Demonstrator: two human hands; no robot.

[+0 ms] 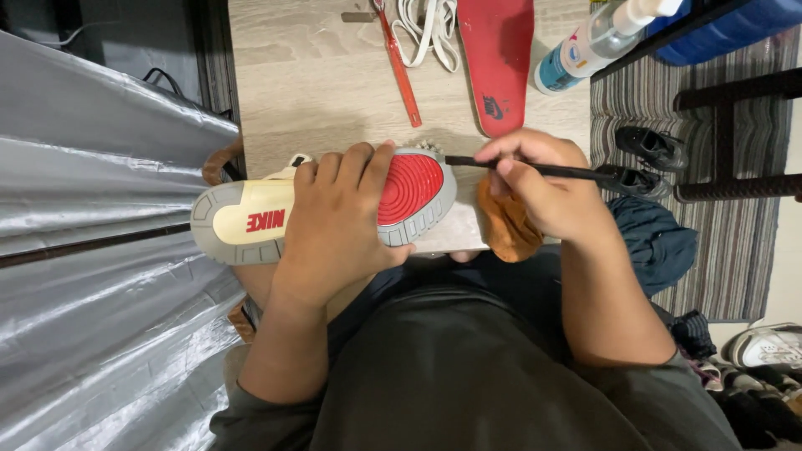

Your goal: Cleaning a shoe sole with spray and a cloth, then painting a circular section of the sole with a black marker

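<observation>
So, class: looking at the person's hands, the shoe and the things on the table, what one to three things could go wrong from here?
1. The shoe lies sole-up, overhanging the table edge, steadied only by the left hand; it could slip or tip.
2. The right hand holds a thin black brush at the toe; a jab might skid off.
3. The spray bottle lies at the table's edge and might roll off.

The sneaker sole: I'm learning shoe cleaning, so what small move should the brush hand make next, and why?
Probably slide the thin black brush leftward onto the red toe patch. The right hand holds its tip just at the sneaker toe edge, while the left hand steadies the sole facing up.
</observation>
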